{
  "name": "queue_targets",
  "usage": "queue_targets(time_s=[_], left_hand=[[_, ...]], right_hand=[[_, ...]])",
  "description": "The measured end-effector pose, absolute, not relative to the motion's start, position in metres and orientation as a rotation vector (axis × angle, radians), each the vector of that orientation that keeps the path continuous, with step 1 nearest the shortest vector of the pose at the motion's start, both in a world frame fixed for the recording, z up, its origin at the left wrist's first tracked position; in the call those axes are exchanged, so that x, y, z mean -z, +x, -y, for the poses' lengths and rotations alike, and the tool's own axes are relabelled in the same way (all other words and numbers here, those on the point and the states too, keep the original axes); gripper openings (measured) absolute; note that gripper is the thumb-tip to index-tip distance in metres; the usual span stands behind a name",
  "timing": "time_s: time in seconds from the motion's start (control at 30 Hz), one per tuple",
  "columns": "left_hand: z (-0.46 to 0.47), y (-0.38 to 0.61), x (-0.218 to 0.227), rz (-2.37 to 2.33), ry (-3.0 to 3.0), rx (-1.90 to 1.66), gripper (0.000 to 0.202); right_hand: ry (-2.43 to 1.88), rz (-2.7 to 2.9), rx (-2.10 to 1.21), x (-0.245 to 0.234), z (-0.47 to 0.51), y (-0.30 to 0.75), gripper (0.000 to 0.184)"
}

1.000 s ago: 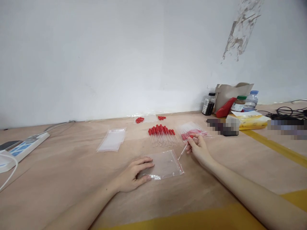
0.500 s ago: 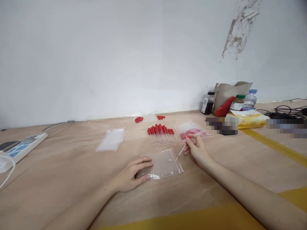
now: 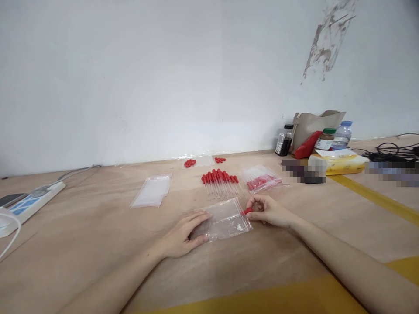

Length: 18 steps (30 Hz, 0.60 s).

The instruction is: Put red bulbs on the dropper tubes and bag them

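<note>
A clear zip-lock bag (image 3: 225, 229) lies on the table with its mouth, edged by a red strip, toward the right. My left hand (image 3: 186, 235) rests on the bag's left end, fingers and thumb stretched apart. My right hand (image 3: 270, 211) pinches the red bulb of a dropper (image 3: 248, 211) between thumb and fingers; its thin clear tube runs through the mouth into the bag. Just beyond lies a row of droppers with red bulbs (image 3: 219, 176). Farther right, a filled bag of droppers (image 3: 262, 179) sits past my right hand.
Flat clear bags (image 3: 152, 191) are stacked at left. Loose red bulbs (image 3: 190, 163) lie on plastic near the wall. A power strip (image 3: 36, 205) is at far left. At right stand a dark bottle (image 3: 283, 141), a grey bag (image 3: 304, 128), a jar (image 3: 325, 139) and a yellow tissue pack (image 3: 343, 163).
My right hand has come down toward me from beside the filled bag, and its dropper's tube now lies inside the zip-lock bag. My left hand stays on the bag, nearly unmoved.
</note>
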<state>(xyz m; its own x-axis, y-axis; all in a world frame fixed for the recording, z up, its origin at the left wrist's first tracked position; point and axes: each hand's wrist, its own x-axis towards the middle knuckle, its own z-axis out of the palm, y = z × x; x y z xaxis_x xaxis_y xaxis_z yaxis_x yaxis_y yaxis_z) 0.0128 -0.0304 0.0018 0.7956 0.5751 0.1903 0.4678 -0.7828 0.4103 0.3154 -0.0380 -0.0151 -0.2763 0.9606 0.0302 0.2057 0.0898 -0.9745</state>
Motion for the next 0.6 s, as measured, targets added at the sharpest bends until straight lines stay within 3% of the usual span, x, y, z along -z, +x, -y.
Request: queue_targets(time_s=[0.3, 0.6], left_hand=[[0.031, 0.015, -0.006, -0.765, 2.674, -0.41, 0.048], [0.032, 0.013, -0.004, -0.797, 2.654, -0.46, 0.049]], right_hand=[[-0.899, 1.503, -1.373, 0.018, 0.035, 0.302, 0.032], [-0.899, 1.57, -1.426, 0.019, 0.028, 0.302, 0.03]])
